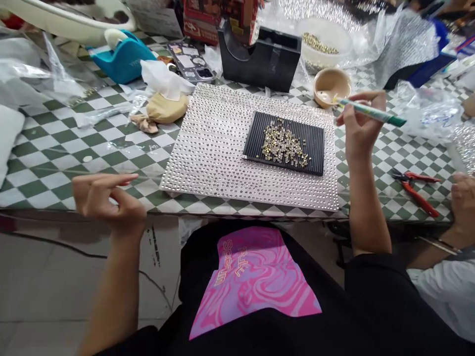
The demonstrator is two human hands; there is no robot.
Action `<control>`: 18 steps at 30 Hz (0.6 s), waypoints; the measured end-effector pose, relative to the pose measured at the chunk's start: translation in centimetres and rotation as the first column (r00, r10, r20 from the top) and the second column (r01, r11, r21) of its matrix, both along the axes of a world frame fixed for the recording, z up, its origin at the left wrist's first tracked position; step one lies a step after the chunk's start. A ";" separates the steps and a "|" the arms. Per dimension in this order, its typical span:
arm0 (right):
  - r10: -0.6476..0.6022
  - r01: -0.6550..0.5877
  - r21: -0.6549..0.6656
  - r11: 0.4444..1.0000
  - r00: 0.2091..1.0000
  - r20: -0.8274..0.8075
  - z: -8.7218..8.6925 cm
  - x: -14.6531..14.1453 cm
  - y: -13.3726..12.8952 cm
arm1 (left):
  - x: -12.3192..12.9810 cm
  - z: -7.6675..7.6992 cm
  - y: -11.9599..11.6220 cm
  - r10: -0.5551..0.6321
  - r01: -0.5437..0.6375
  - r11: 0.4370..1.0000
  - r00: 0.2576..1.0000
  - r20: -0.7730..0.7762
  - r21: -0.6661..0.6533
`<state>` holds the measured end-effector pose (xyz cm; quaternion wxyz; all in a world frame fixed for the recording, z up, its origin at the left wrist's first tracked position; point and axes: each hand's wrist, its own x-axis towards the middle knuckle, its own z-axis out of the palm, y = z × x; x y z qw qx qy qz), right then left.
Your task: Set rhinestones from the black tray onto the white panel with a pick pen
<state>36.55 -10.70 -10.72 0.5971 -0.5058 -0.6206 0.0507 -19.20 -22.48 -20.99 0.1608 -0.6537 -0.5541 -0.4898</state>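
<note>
**Little room for a slip**

Right hand point(359, 131) pinches a green-and-white pen point(371, 111) between thumb and fingers, a narrow grip, its tip by the rim of a small beige bowl point(331, 86) with pale paste inside. Whether the tip touches the bowl, cannot tell. Left hand point(107, 202) hovers, blurred, over the near edge of a checked tablecloth point(74, 168), fingers loosely apart, holding nothing visible.

A loose heap of rhinestones point(284, 143) lies on a black ridged tray point(315, 148), which sits on a board point(208, 148) covered in rows of stones. The bowl is just beyond the board's far corner.

Risks, as judged from here:
- Nothing visible fixes the tray. A knock from either forearm could slide it and spread the heap.
- Too much paste on the pen tip could drip onto the rows while passing over the board.
- Left hand is near the board's corner, so a careless swing could shift the board, tray and all.

Close by: red-handled pliers point(417, 195) beside a co-worker's hand point(463, 202) at the right, and a bowl of gold studs point(326, 37) behind a black tape dispenser point(260, 62).
</note>
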 end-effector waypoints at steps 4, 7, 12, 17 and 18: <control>0.015 -0.023 -0.066 0.998 0.993 -0.120 0.3 -0.2 -0.2 | -0.3 -0.1 0.4 0.031 -0.033 0.997 0.999 0.023 0.066; 0.034 -0.054 -0.095 0.994 0.980 -0.198 0.4 -0.4 -0.3 | 0.1 0.3 0.0 0.028 -0.031 0.998 0.999 0.040 0.054; 0.073 -0.100 -0.080 0.992 0.955 -0.288 0.4 -0.9 -0.4 | 2.1 2.3 -1.1 0.010 -0.009 1.000 0.998 0.059 -0.023; 0.111 -0.141 -0.079 0.987 0.946 -0.304 1.2 -1.9 -1.4 | 4.5 7.5 1.7 -0.104 0.104 0.993 0.995 0.004 0.055; 0.117 -0.149 -0.088 0.985 0.947 -0.298 1.5 -2.2 -1.7 | 5.1 9.0 2.6 -0.142 0.143 0.988 0.989 -0.032 0.054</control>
